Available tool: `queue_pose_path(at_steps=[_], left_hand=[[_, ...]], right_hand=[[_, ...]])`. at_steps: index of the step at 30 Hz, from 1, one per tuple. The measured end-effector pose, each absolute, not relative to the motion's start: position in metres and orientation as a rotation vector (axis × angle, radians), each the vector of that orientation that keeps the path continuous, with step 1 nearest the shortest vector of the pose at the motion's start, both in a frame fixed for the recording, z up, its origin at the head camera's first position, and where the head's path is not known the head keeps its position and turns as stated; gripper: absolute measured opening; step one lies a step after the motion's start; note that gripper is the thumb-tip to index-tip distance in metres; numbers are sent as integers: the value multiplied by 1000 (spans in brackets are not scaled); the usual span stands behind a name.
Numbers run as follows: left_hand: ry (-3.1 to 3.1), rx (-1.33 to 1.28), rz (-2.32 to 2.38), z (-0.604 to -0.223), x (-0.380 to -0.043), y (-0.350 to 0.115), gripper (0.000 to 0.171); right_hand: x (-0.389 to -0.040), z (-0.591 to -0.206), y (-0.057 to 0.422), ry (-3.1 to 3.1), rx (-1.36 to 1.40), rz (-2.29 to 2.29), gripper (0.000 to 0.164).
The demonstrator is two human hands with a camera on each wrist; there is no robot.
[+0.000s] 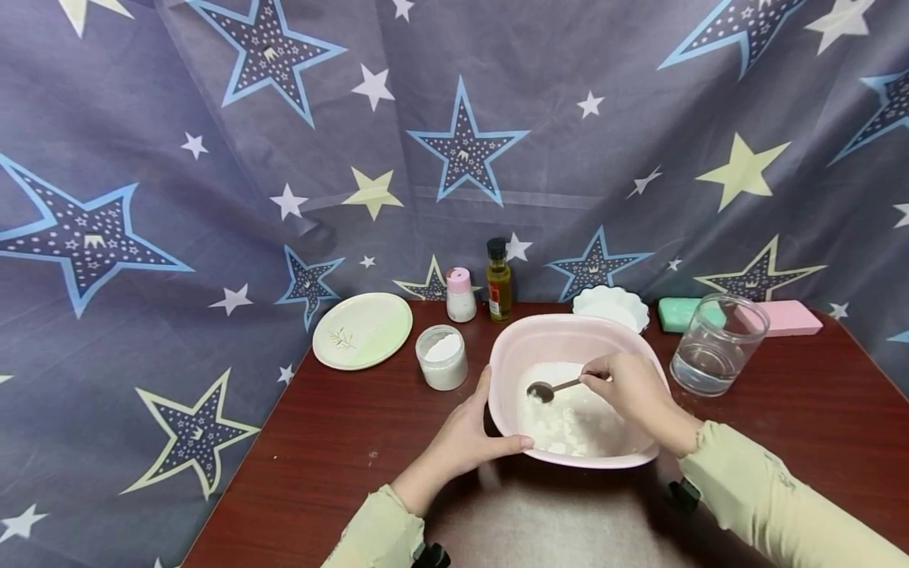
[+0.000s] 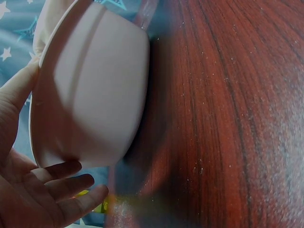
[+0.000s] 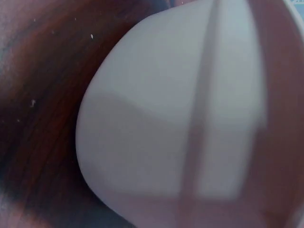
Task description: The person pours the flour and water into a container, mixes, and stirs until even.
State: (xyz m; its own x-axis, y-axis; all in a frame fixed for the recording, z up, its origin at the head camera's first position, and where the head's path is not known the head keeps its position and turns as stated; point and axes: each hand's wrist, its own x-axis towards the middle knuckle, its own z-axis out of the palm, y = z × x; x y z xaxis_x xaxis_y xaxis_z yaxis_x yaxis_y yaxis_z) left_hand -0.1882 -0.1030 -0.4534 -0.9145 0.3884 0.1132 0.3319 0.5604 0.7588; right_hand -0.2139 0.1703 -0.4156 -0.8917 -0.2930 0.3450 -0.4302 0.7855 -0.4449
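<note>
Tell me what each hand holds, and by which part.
Right hand: the spoon, by its handle. Left hand: the bowl, by its near left rim.

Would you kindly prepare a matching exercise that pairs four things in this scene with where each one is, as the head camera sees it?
Things:
1. Spoon
2. Left hand
3. Glass
4. Plate

Places:
A. To the right of the basin, with clear liquid inside
B. To the left of the jar of white powder
C. In the grasp of the right hand
D. At the basin's rim, thumb over the edge

Right pairs: 1-C, 2-D, 3-A, 4-B.
</note>
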Motion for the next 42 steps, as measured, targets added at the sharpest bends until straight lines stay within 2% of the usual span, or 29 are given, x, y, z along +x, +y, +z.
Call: queue_pose_path(at_steps=[7, 21, 36, 42], left_hand=[[2710, 621, 1305, -453, -188, -103, 120], [2699, 616, 1319, -452, -188, -103, 119], [2700, 608, 1310, -451, -187, -103, 119], [2699, 601, 1309, -452, -188, -102, 119]], right_hand=[[-219, -413, 181, -2746, 446, 679, 7], [-215, -400, 211, -2806, 393, 605, 5], [-195, -379, 227, -2955, 449, 593, 11], [-192, -377, 232, -3016, 515, 614, 8]])
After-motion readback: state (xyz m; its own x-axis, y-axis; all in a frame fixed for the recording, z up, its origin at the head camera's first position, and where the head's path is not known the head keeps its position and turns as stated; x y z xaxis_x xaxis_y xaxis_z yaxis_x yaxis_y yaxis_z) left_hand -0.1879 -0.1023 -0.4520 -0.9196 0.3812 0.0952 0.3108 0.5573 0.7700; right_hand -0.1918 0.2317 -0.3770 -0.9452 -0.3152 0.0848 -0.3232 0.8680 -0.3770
